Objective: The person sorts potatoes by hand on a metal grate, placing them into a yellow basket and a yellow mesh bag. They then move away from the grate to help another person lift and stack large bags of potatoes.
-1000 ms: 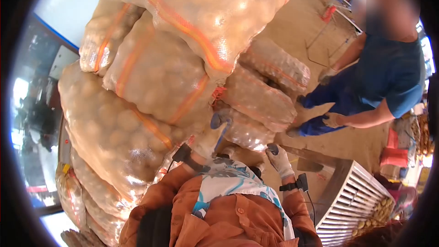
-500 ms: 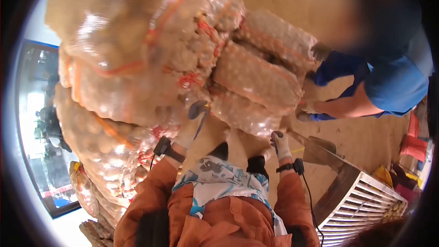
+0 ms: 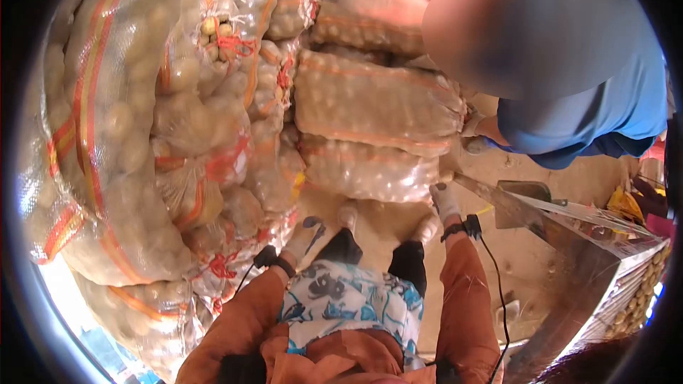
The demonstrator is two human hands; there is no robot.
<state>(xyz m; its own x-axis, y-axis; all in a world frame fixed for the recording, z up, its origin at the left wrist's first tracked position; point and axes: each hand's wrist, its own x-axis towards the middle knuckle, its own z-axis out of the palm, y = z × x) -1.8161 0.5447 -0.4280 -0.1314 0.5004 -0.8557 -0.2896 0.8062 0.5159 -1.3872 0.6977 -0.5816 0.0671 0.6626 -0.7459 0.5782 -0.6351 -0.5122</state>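
My left hand point(image 3: 302, 240), in a pale glove with dark grey fingers, hangs low by the left end of the nearest sack of potatoes point(image 3: 370, 171). Its thumb and finger are spread, with nothing visible between them. My right hand point(image 3: 444, 201), gloved the same way, is at that sack's right end, its fingers curled at the corner. The sack is clear mesh plastic with orange stripes and lies sideways before my feet. Behind it lies another sack point(image 3: 373, 99), and a co-worker's hand point(image 3: 473, 124) is at its right end.
A high pile of potato sacks point(image 3: 128, 135) with red ties fills the left. The co-worker in a blue shirt point(image 3: 597, 121) bends over at the right. A slatted crate point(image 3: 605, 291) holding potatoes stands at my lower right, on a brown floor point(image 3: 512, 263).
My view has turned, so the sacks before me now lie nearly level across it. My left hand is lower in view; my right hand has reached up to the sack's corner. The co-worker bends lower.
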